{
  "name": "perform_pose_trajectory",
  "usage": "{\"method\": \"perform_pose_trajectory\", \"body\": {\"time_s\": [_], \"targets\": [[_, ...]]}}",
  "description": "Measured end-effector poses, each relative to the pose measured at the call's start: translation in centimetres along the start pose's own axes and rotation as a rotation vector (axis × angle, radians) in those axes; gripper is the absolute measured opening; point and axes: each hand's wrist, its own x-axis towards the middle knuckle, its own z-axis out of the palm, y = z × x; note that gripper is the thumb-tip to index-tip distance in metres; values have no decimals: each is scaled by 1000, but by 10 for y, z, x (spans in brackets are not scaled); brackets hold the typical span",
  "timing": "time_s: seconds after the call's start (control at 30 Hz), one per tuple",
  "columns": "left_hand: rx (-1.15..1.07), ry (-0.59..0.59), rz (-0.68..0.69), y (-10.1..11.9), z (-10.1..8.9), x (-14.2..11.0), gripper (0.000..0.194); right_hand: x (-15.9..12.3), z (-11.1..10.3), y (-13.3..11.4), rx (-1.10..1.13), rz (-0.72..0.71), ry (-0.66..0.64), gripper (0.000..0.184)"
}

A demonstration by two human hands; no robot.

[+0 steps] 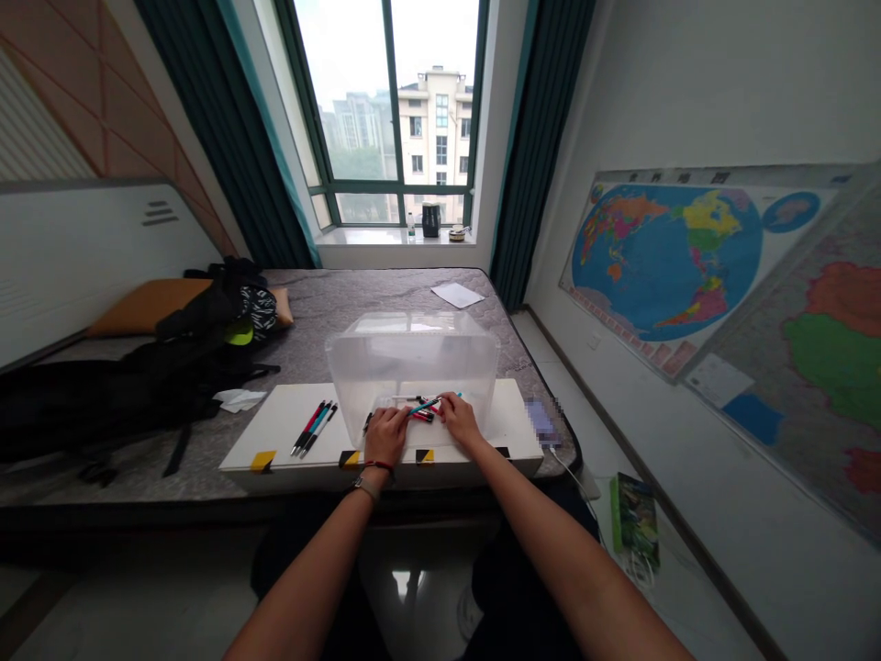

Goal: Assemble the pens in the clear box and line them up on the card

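A blue pen (424, 407) slants between my two hands, in front of the open side of a clear plastic box (413, 358). My right hand (460, 422) pinches the pen near its upper right end. The curled fingers of my left hand (386, 435) close at its lower left end. Behind and below it lie several red, black and white pens (422, 417), partly hidden by my hands. A small dark tip shows beside my left fingers; what it belongs to is unclear. To the left, a row of red, blue and white pens (315, 428) rests on the white board (265, 424).
Yellow and black tape pieces (262, 461) mark the board's front edge. A bed mattress (309, 298) lies beneath it, with a black bag (103, 404), a tissue (239, 400) and a paper sheet (457, 295). A cable (568, 470) runs off at right.
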Motion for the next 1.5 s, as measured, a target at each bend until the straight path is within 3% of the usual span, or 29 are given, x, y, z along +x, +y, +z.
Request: {"method": "perform_pose_trajectory", "body": {"time_s": [0.27,0.43,0.7,0.93,1.13,1.37,1.5], "targets": [[-31,-1,-16,0,-2,0,31,6,-3,3,38,53,-90,32],[-56,-9,-20,1,-3,0,30,9,0,6,186,98,-123,20],[-57,2,-15,2,-4,0,29,7,-3,0,-76,46,-80,40],[-64,18,-39,1,0,-1,29,2,-4,-5,-16,38,-138,37],[-89,13,-21,-2,1,-2,28,4,-3,-4,-61,17,-93,52],[-95,22,-28,-3,1,-2,29,9,3,7,168,126,-140,33],[-81,9,-24,-3,1,-1,29,7,2,7,58,79,-108,36]]}}
